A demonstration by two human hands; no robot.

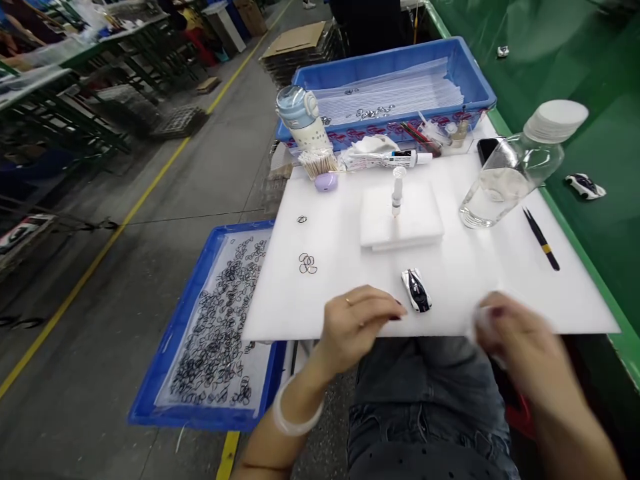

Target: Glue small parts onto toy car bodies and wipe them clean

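Note:
A small white and black toy car point(417, 291) lies on the white board point(345, 300) near its front edge. Just left of the car is my left hand point(357, 323), its fingers curled together in a pinch; whatever they might hold is too small or hidden to see. My right hand point(520, 337), smeared by motion, is closed on a white wipe point(484, 325) at the board's front edge. Behind the car, a small syringe point(397, 193) stands upright on a white foam block point(425, 213). Several thin dark rings point(307, 263) lie on the board's left part.
Black tweezers point(541, 240) and a bottle of clear liquid point(505, 180) are at right. Cotton swabs point(319, 162), a tube point(400, 159) and a cup point(303, 117) line the back, before a blue bin point(390, 60). A blue tray point(167, 347) of rings sits lower left.

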